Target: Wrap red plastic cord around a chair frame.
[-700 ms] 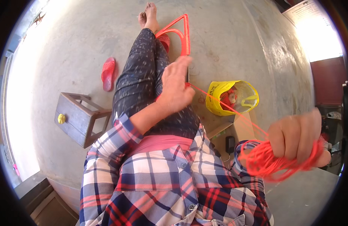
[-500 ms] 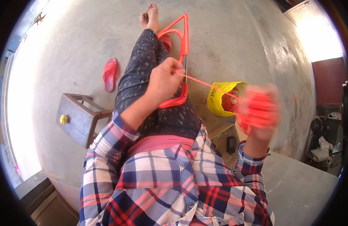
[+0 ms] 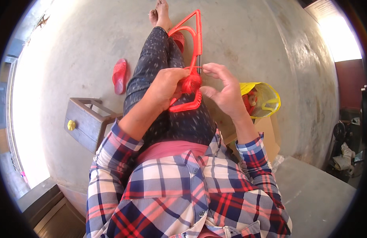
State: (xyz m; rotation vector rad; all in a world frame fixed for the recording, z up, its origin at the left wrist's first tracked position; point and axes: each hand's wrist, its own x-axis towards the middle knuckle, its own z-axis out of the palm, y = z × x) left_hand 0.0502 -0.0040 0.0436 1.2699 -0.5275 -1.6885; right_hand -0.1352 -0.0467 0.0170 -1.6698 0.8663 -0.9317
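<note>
Two bare hands meet ahead of you, near twelve o'clock from the middle of your view, with a bundle of red cord [image 3: 191,83] between them. Your left hand [image 3: 166,85], at eleven o'clock, is closed on the bundle, thumb and fingers together at its near edge. Your right hand [image 3: 228,90], towards one o'clock, has its thumb well apart from the fingers; a single strand [image 3: 195,67] runs taut across to those fingertips, though you cannot tell whether they pinch it or it only loops past them. Behind the bundle, over your dark trousers [image 3: 141,75], lies a red frame [image 3: 197,39], reaching up towards twelve. At about half past two sits a yellow bag [image 3: 247,86] with red stuff inside. Judging by its look, the cord should be light, soft and limp, hardly fragile but quick to tangle and perhaps a little slick, so the bundle is best held round its middle, and the strand pinched close to its end.
</note>
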